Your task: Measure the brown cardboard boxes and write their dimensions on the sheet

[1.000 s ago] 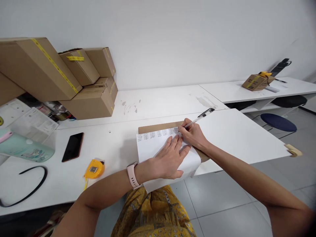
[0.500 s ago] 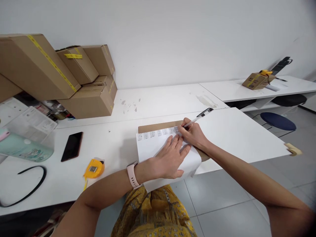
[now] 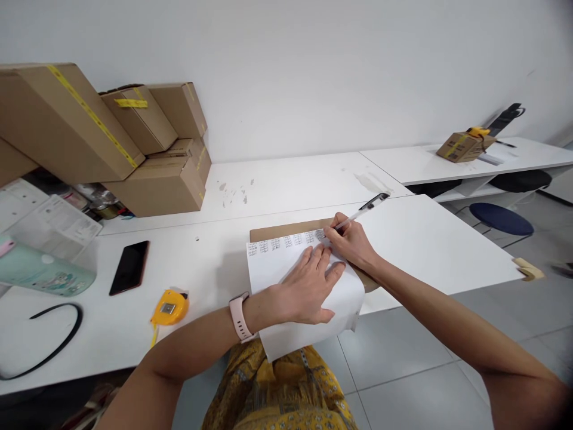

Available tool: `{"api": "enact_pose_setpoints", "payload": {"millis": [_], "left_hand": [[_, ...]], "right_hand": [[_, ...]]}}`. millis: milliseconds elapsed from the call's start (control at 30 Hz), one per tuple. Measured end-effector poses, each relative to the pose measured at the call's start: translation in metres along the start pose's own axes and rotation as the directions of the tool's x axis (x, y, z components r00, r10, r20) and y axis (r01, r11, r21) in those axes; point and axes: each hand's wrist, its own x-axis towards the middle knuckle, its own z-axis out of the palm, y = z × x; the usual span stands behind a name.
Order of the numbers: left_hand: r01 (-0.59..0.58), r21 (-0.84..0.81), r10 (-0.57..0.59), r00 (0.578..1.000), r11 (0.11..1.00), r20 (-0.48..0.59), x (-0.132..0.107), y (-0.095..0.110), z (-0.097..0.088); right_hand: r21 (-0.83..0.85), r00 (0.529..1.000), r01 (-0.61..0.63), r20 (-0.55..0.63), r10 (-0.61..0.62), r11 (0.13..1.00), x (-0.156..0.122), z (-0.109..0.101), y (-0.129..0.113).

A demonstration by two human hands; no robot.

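while the right hand [image 3: 353, 243] pinches a slim clear-and-black pen [image 3: 367, 206], the left hand [image 3: 307, 289] lies spread across the white paper sheet [image 3: 268, 275] atop brown cardboard [image 3: 290, 230]; even pressure should steady the small dark writing [image 3: 298, 239].

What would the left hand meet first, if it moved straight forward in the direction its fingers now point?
The left hand would probably meet the right hand, which holds the pen just ahead; the exact gap is hard to judge.
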Motion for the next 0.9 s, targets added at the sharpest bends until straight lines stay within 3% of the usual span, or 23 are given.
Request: {"api": "enact_pose_setpoints", "payload": {"millis": [900], "left_hand": [[0.012, 0.020, -0.013, 0.999, 1.000, 0.044, 0.0005, 0.0015, -0.0054]], "right_hand": [[-0.048, 1.000, 0.013, -0.006, -0.013, 0.999, 0.0016, -0.0002, 0.0012]]}}
